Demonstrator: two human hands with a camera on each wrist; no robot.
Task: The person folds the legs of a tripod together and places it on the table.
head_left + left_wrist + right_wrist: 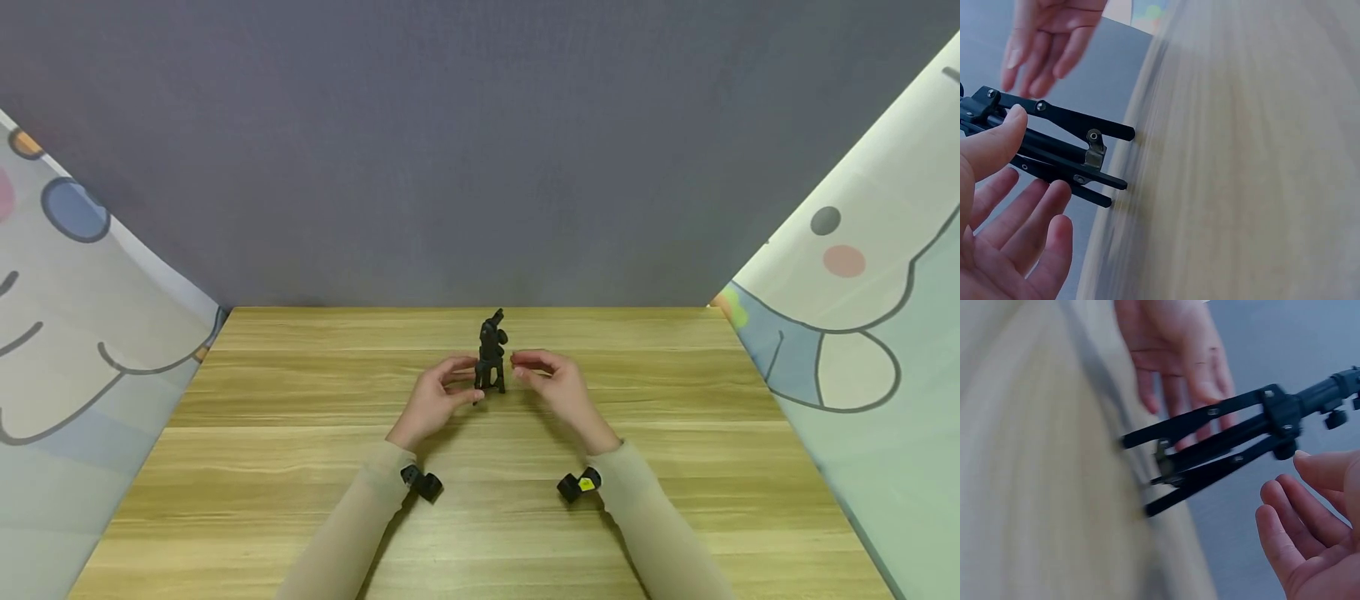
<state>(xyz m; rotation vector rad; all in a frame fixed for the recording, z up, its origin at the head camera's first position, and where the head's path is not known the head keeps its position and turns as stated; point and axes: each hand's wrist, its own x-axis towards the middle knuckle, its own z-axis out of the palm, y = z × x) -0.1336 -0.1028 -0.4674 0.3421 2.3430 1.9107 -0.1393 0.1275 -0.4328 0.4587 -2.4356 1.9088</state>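
Observation:
A small black tripod (491, 352) stands upright on the table between the two hands, its short legs spread a little. My left hand (432, 402) holds it low on the left; in the left wrist view the thumb lies on one side of the legs and fingertips touch the other. My right hand (561, 388) is at the tripod's right side, fingers loosely bent and holding nothing. In the right wrist view its thumb tip is close to a black knob (1285, 449) at the top of the legs; whether they touch I cannot tell. Another knob (1336, 419) sits higher on the column.
The wood-grain table (300, 467) ends at a grey wall (480, 167) just behind the tripod. Printed cartoon panels stand at the left (67, 333) and right (862, 375). A small black camera (422, 483) is on the left wrist, another (579, 485) on the right.

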